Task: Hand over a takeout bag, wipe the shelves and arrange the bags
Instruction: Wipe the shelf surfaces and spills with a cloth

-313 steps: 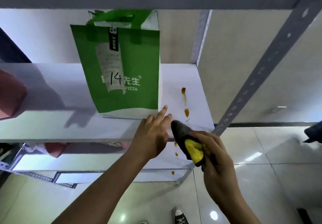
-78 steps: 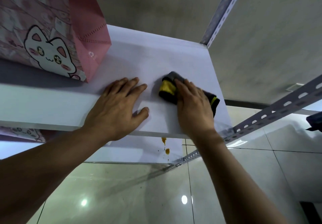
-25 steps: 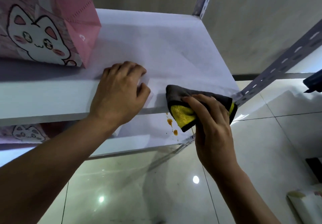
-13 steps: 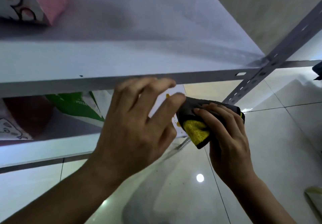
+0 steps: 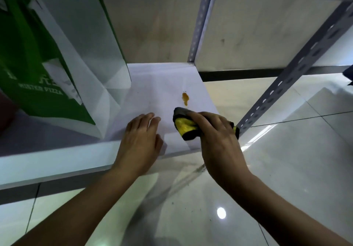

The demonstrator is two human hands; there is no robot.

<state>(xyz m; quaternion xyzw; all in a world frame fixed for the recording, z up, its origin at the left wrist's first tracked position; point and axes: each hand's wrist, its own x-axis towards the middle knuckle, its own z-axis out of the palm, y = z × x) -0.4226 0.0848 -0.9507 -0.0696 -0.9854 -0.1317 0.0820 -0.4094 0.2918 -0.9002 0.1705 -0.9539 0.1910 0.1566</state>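
Note:
A white shelf [image 5: 162,85] carries an orange sauce stain [image 5: 185,99] near its right end. My right hand [image 5: 215,131] grips a grey and yellow cloth [image 5: 185,127] and presses it on the shelf just in front of the stain. My left hand [image 5: 140,140] rests flat on the shelf's front edge, fingers spread, left of the cloth. A green and white pizza takeout bag [image 5: 47,69] stands upright on the left part of the same shelf.
A grey perforated metal upright [image 5: 298,66] rises at the shelf's front right corner, another upright [image 5: 200,24] at the back. A beige wall stands behind. A glossy tiled floor [image 5: 267,169] lies below and to the right.
The view has dropped from the upper shelf to the lower one. Both hands moved down with it; the cloth now sits on the stained shelf and my left hand lies flat on its edge.

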